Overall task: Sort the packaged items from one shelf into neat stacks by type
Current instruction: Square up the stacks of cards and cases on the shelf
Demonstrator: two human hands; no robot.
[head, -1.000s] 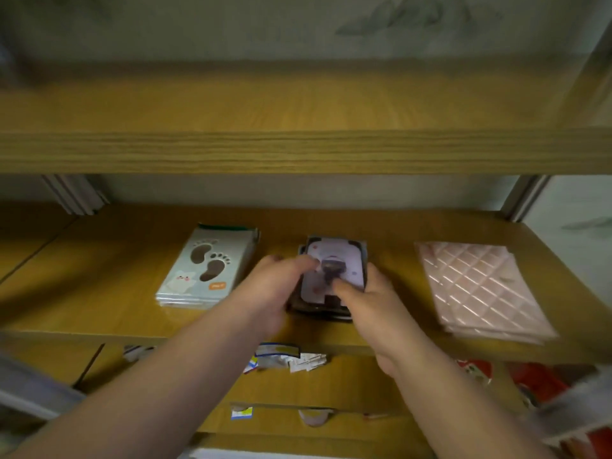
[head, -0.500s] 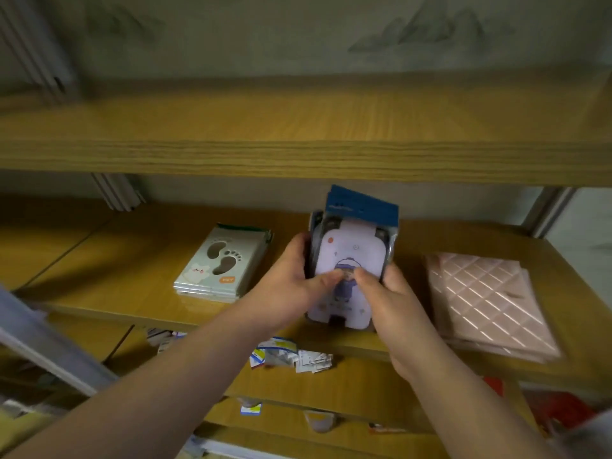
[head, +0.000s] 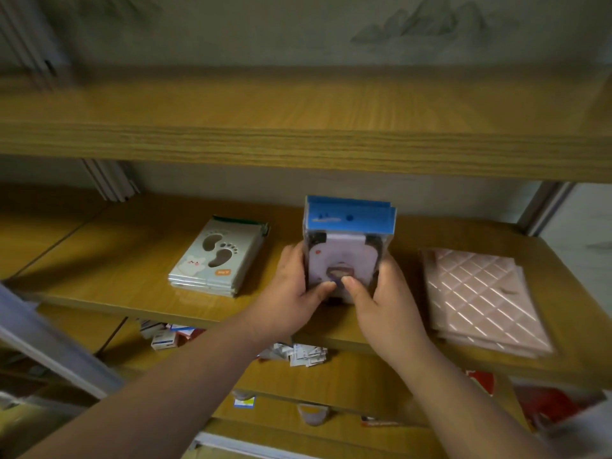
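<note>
A stack of lilac packs with blue header cards (head: 347, 240) stands upright on its bottom edge on the middle wooden shelf (head: 132, 260). My left hand (head: 294, 293) grips its left side and my right hand (head: 381, 299) grips its right side, thumbs meeting on the front. To the left lies a neat stack of grey footprint packs (head: 220, 258). To the right lies a stack of pink quilted packs (head: 480, 299), slightly fanned.
An upper shelf board (head: 298, 140) overhangs the working shelf. Lower shelves hold scattered small packets (head: 298, 354), little boxes (head: 165, 336) and red packaging (head: 546, 402). Metal uprights stand at the back left (head: 109, 180) and back right (head: 543, 203).
The lilac stack lay flat on the shelf a second ago. Both hands have tipped it upright, and its blue header cards now show on top.
</note>
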